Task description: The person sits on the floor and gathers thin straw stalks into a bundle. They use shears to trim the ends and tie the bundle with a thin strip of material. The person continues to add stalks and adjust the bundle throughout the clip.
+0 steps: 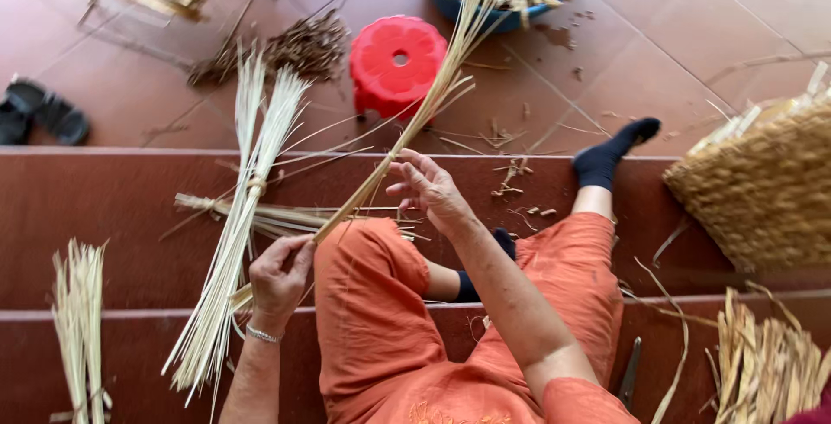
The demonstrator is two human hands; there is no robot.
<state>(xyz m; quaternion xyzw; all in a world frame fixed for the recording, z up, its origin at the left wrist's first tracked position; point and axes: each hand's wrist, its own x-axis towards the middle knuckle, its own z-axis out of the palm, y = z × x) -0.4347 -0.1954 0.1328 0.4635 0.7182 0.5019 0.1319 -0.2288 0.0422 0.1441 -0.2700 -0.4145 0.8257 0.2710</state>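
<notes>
My left hand (pixel 279 279) pinches the butt end of a thin bundle of dry straw stalks (pixel 407 130), fingers curled tight around it; the stalks run stiff and pale up toward the blue basin (pixel 450 4). My right hand (pixel 428 189) hovers at the bundle's middle, fingers spread and loosely bent, barely touching. A tied sheaf of pale reeds (pixel 234 234) lies just beside my left wrist across the smooth red-brown step. The round red plastic stool (pixel 396 61) stands beyond, a coarse woven basket (pixel 762 190) right.

head cam | looks steeply down from above the seated person | close over lap | red steps (pixel 104 216) run toward top edge
</notes>
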